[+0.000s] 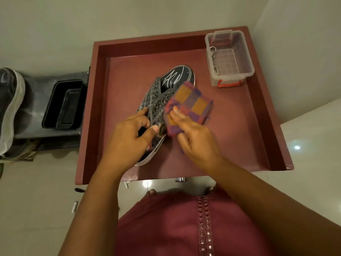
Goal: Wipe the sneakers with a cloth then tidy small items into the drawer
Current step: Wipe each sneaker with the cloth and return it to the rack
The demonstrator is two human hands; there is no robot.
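Pale glossy floor tiles are surrounding a maroon drawer [273, 130], which is serving as the landmark. Near the drawer's middle a dark sneaker [166, 89] is lying with its toe toward the far wall. At the sneaker's heel end the left hand [129, 139] is gripping its collar, thumb curled over the edge. Against the sneaker's right side the right hand [195, 137] is pinching a checked cloth [191, 106]. Inside the drawer's far right corner a clear plastic box [230, 58] is sitting.
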